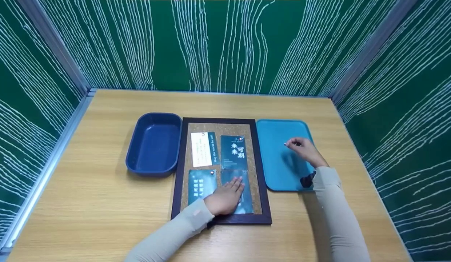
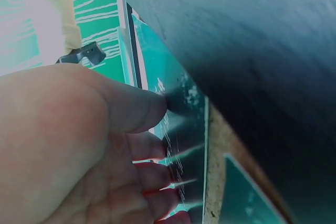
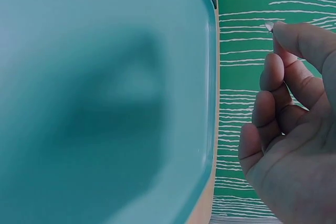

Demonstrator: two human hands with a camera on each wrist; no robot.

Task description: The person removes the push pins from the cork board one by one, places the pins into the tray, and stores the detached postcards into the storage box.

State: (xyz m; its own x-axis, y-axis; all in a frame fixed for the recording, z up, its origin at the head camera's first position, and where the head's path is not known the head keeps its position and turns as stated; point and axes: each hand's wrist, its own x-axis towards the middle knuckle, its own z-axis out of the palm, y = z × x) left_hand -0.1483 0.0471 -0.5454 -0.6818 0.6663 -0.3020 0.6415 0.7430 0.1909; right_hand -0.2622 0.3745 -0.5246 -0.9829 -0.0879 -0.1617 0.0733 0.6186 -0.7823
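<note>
My left hand (image 1: 225, 198) lies with its fingers stretched out on the lower right teal card (image 1: 247, 202), on a framed cork board (image 1: 256, 189). In the left wrist view the thumb and fingers touch the card's surface. Over the blue tray, my right hand (image 1: 306, 151) pinches a small shiny thumbtack (image 3: 269, 25) between thumb and forefinger; its other fingers are curled. On the board are also an upper right teal card (image 1: 232, 162), a lower left teal card (image 1: 196, 178) and a white-and-teal card (image 1: 200, 149). Small tacks show at the top right corners of both these teal cards.
Left of the board stands a deep dark blue bin (image 1: 156, 145). A flat light blue tray (image 1: 274, 156) lies against the board's right side. All rest on a wooden table (image 1: 94, 182), enclosed by green walls (image 1: 232, 47) with white lines.
</note>
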